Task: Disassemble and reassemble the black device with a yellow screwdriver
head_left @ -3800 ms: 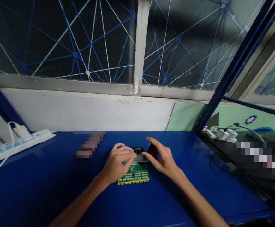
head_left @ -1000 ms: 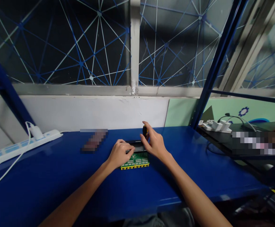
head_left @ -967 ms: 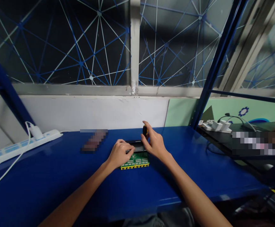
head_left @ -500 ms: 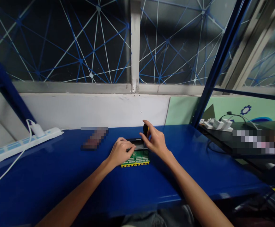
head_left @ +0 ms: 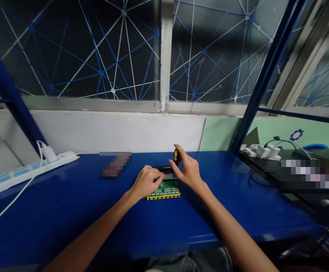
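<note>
A green circuit board (head_left: 168, 189) with a yellow toothed front edge lies on the blue table (head_left: 141, 234). Its back part meets a black housing (head_left: 168, 175) with a grey inside. My left hand (head_left: 147, 180) rests over the left end of both, thumb and fingers drawn together; whatever is between the fingertips is hidden. Above the right end, my right hand (head_left: 187, 168) grips the black and yellow handle of a screwdriver (head_left: 176, 156) between thumb and fingers. The screwdriver stands nearly upright, its thin shaft pointing down at the board's right side, tip not clearly visible.
A white power strip (head_left: 31, 172) with a plugged-in charger and cable lies at the left. A blurred dark item (head_left: 116, 165) is on the table left of my hands. At right, a neighbouring black desk (head_left: 303, 158) holds another power strip, adapters and cables.
The screwdriver handle has turned in my right fingers, so its yellow patches now face me. My left hand stays on the device. The whole view has shifted slightly.
</note>
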`<action>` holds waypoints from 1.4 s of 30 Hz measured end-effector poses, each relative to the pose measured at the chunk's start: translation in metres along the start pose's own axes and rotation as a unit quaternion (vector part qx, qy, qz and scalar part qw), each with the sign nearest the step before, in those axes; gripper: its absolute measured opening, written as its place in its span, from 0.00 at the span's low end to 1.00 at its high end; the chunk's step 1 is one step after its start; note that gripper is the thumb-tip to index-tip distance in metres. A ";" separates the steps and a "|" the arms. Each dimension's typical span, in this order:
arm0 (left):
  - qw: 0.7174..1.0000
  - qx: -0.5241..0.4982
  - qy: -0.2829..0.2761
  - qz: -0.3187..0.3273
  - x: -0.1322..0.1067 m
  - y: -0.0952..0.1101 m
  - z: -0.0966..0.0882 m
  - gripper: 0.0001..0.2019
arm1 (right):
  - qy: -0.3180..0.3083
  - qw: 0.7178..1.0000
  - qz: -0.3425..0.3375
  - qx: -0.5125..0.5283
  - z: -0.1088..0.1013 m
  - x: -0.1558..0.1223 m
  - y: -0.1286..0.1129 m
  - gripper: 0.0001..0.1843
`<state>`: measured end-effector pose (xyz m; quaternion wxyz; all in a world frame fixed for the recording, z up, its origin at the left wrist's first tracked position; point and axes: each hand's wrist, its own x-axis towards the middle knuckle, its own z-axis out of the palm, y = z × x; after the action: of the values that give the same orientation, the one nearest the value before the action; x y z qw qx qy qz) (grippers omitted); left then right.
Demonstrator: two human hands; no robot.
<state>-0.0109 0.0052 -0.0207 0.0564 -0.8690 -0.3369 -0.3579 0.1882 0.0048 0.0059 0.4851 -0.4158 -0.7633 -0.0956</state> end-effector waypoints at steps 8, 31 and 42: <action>1.000 -0.001 -0.004 -0.012 -0.001 0.000 0.002 0.10 | 0.015 1.000 -0.004 0.000 0.003 -0.002 -0.001 0.28; 1.000 0.007 -0.016 0.000 -0.001 -0.001 0.002 0.10 | -0.037 0.997 0.031 0.056 0.004 -0.003 0.005 0.35; 1.000 0.010 -0.008 -0.004 -0.001 0.000 0.001 0.10 | -0.027 0.999 0.025 0.032 0.005 -0.004 0.003 0.34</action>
<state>-0.0107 0.0052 -0.0217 0.0609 -0.8700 -0.3443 -0.3477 0.1880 0.0074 -0.0011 0.4799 -0.4209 -0.7683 -0.0477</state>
